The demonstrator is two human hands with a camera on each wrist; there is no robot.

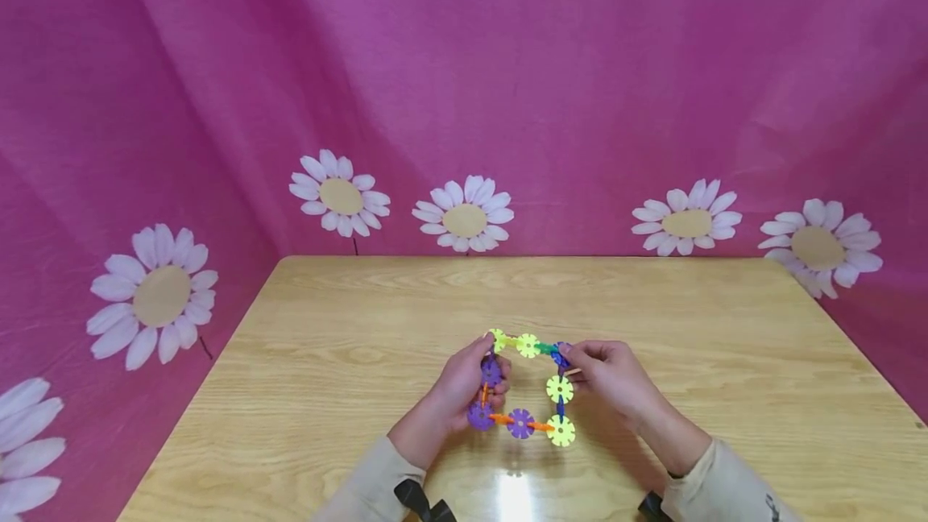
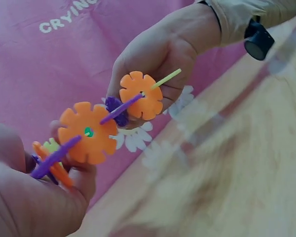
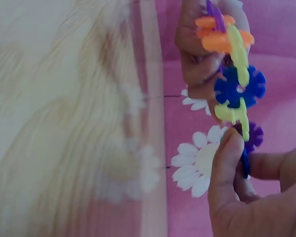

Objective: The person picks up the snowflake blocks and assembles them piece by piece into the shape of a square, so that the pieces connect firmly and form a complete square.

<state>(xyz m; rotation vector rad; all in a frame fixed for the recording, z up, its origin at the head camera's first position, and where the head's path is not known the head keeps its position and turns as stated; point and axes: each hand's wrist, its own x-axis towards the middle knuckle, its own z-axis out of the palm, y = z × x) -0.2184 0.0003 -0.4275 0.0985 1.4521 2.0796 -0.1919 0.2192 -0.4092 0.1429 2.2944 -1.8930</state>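
Note:
Notched plastic snowflake discs, linked edge to edge, form a roughly square loop point(image 1: 520, 424) held up over the table. My left hand point(image 1: 458, 385) grips its left side, thumb on the yellow-green corner disc point(image 1: 496, 339) and fingers behind. At the upper right corner my right hand point(image 1: 616, 373) pinches a blue disc point(image 1: 560, 354) between thumb and fingers. Yellow-green discs point(image 1: 560, 389) run down the right side. In the left wrist view, some discs look orange point(image 2: 88, 132) with purple pieces point(image 2: 56, 157) set edge-on between them. My fingers hide parts of the loop.
The loop is above a light wooden table point(image 1: 348, 321). A pink curtain point(image 1: 544, 87) printed with white daisies surrounds its back and sides. Dark devices point(image 1: 424, 502) sit at both cuffs. A bright reflection lies near the front of the tabletop.

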